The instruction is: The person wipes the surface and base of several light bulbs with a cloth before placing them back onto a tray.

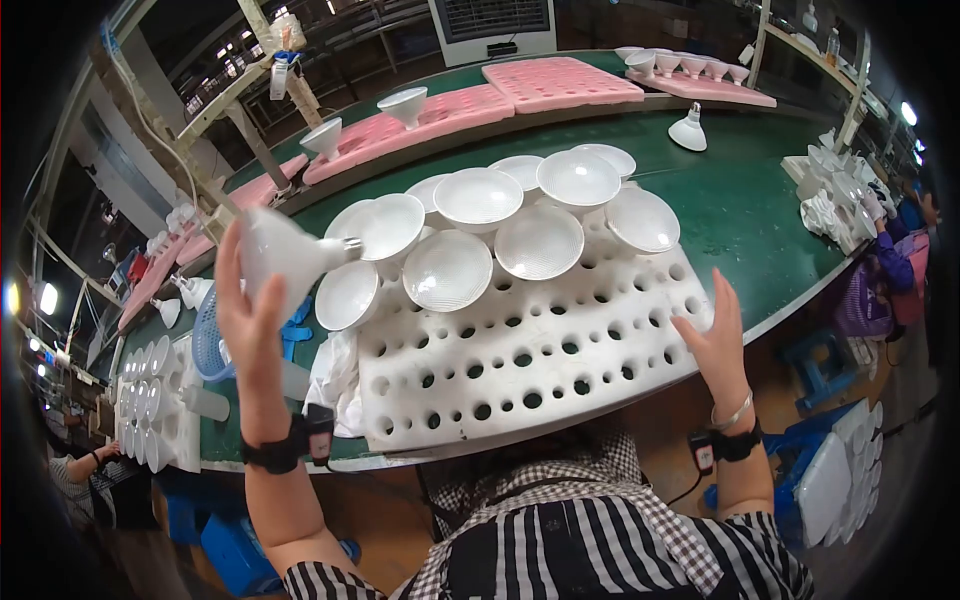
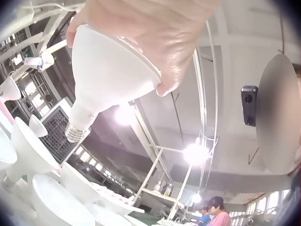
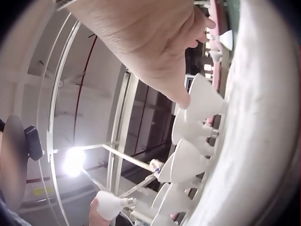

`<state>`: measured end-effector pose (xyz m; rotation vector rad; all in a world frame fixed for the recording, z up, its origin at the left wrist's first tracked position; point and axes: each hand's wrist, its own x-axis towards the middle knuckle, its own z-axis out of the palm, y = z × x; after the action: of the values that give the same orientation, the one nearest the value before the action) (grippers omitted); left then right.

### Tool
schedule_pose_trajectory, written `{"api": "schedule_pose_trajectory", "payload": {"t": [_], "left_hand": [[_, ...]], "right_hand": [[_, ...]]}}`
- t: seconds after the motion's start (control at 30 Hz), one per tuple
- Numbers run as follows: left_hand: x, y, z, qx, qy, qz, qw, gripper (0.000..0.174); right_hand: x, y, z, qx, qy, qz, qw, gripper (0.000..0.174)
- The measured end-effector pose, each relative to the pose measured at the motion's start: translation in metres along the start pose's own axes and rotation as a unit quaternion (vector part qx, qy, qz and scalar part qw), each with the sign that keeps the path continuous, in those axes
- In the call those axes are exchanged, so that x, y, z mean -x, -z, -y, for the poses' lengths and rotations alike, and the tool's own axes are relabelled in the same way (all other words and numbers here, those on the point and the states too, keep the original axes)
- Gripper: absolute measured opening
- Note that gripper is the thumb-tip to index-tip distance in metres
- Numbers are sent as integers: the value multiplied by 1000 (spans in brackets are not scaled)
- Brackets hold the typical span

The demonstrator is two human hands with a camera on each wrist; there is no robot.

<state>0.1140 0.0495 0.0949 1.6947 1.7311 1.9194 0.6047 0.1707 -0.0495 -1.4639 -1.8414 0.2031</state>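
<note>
My left hand (image 1: 252, 325) grips a white reflector lamp bulb (image 1: 280, 258) by its wide rim, thumb on one side and fingers on the other. The bulb is held on its side, its metal screw base pointing right in the head view. In the left wrist view the screw base (image 2: 75, 133) shows bare. My right hand (image 1: 716, 340) holds nothing, its fingers spread above the right edge of a white foam board (image 1: 480, 375) with rows of holes. Several more reflector bulbs (image 1: 447, 270) stand face up in the board's far rows.
Pink foam boards (image 1: 565, 82) run along a raised shelf at the back, a few bulbs on them. One bulb (image 1: 687, 130) stands on the green table (image 1: 740, 190). A white cloth (image 1: 335, 385) and a blue basket (image 1: 208, 335) lie at left. Other people work at both sides.
</note>
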Motion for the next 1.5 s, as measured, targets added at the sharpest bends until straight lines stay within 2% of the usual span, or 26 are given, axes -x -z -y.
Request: {"api": "schedule_pose_trajectory", "payload": {"t": [0.07,0.13,0.2,0.23,0.27,0.33,0.43,0.53,0.57,0.67,0.7,0.73,0.8,0.87,0.93,1.0,1.03,1.1,1.13,1.2,1.23,1.27,1.33,1.4,1.47,1.5], "left_hand": [[25,39,31,158,90,-68,981,72],[67,70,56,287,254,-175,907,72],[112,76,60,335,288,-140,886,72],[132,75,60,359,305,-151,869,73],[149,74,59,384,320,-164,850,73],[175,67,61,409,337,-183,828,74],[196,46,59,485,375,-151,775,85],[202,36,71,500,363,-169,768,87],[201,36,72,526,366,-142,755,89],[207,25,80,520,383,-150,748,89],[207,16,73,495,377,-117,774,87],[210,7,69,496,375,-117,774,87],[216,-13,63,409,350,-79,839,87],[209,-29,42,398,353,-52,845,89],[205,-38,31,354,354,41,865,101],[199,-52,19,364,355,62,859,104],[195,-55,17,372,355,88,853,107],[190,-57,17,376,363,100,846,107],[186,-57,19,380,369,116,840,107],[181,-57,22,382,368,123,839,106],[180,-59,23,357,348,147,854,105],[178,-60,25,332,329,174,867,104],[176,-66,26,339,327,191,861,102],[174,-73,23,303,274,248,878,101],[176,-80,18,296,242,250,890,97],[176,-81,14,253,200,265,909,94]], "right_hand": [[16,-4,-37,3,-26,9,1000,79],[18,-6,-53,2,-55,19,998,76],[10,-3,-59,-60,-121,67,989,66],[7,-9,-70,-59,-104,52,991,57],[1,-9,-73,-60,-104,57,991,57],[-11,-8,-74,-155,-151,121,969,51],[-25,-11,-79,-86,-172,140,971,45],[-30,-15,-90,-120,-172,158,965,41],[-34,-15,-91,-121,-171,159,965,41],[-44,-12,-104,-76,-144,150,975,40],[-48,-12,-121,-70,-132,146,978,39],[-52,-14,-140,-64,-118,141,981,39],[-57,-11,-167,-42,-104,123,986,41],[-62,-3,-171,-68,-111,114,985,42],[-65,-2,-182,-54,-102,106,988,41],[-70,4,-184,66,-76,76,992,40],[-69,5,-172,68,-73,78,992,40],[-58,2,-141,263,25,-38,964,40],[-54,0,-115,263,31,-37,964,40],[-37,-5,-43,36,120,-58,990,45],[-25,-4,-7,-73,109,59,990,49],[-12,-7,30,-181,92,173,964,54],[10,-21,91,-307,119,360,873,70],[25,-40,131,-362,95,494,784,84],[34,-71,147,-385,101,567,721,84],[32,-76,155,-382,101,569,721,84]]}}
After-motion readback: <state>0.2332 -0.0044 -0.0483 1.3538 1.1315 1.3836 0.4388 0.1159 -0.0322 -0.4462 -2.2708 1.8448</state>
